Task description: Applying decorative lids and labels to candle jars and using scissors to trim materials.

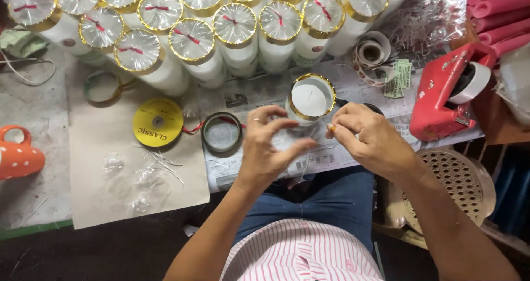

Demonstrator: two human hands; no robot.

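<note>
White pillar candles, head view. Item in hand: one open candle, gold-rimmed, wick showing, no cover yet, standing on newspaper at the middle of the tabletop, just beyond the fingertips of both hands.

Left hand: raised before the candle, fingers curled and spread, thumb and forefinger apart; it seems to stretch a clear film, though the film is too faint to confirm.

Right hand: fingers pinched close together on something small at the tips, possibly the other edge of that film; a ring shows near the fingertip.

Finished stock: rows of covered candles along the far edge, each capped with clear wrap, gold band and red ribbon tie.

Supplies: yellow ribbon spool and a roll with red ribbon to the left of the hands; scraps of clear wrap on brown paper; red tape dispenser at right; sticker roll behind it.

Progress, judged: most of the batch is done; the one open candle lacks cover, band and ribbon.
</note>
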